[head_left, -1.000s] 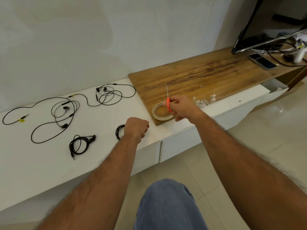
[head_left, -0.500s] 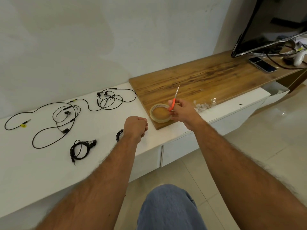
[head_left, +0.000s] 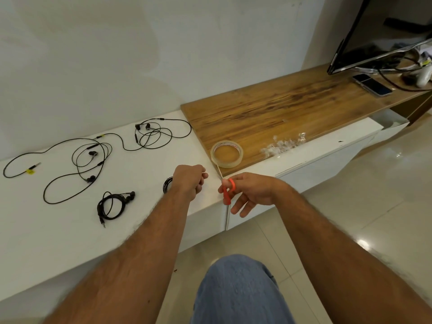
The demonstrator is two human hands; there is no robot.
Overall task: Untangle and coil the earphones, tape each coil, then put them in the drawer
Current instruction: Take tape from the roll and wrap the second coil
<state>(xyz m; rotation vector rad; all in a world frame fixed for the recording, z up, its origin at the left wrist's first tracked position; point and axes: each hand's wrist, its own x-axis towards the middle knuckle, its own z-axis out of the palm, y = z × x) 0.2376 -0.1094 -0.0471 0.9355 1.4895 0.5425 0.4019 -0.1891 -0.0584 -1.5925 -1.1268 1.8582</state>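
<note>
I see a plain white wall (head_left: pixel 145 54) behind a long, low white cabinet (head_left: pixel 58 230) with flat drawer fronts. A raised wooden top (head_left: pixel 280 108) runs off to the right, carrying a dark television (head_left: pixel 378 31) (tilted in my wide lens). The floor (head_left: pixel 350 211) is glossy pale tile, catching bright reflections.

Black corded earphones (head_left: pixel 109 208) lie on a plain white glossy counter (head_left: pixel 58 230); one far-left black cable carries a small yellow tag (head_left: pixel 30 171). Orange-red plastic scissor handles (head_left: pixel 228 190) contrast with the brown streaked wood-grain top (head_left: pixel 280 113). The clear tape roll (head_left: pixel 226 154) shows a cream core with reddish print. Blue denim trouser leg (head_left: pixel 238 291) fills the near edge.
</note>
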